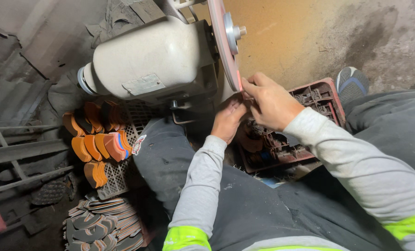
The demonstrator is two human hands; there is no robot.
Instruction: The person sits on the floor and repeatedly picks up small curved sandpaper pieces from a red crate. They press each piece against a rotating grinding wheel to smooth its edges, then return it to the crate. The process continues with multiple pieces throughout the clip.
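Hands, frame centre: right hand and left hand pinch thin red strip against grinding wheel rim. Motor housing upper left; orange shoe soles on left crate.

Small thin reddish piece, held on edge against the rim of a spinning pinkish grinding wheel, mostly hidden by fingers, shape not discernible
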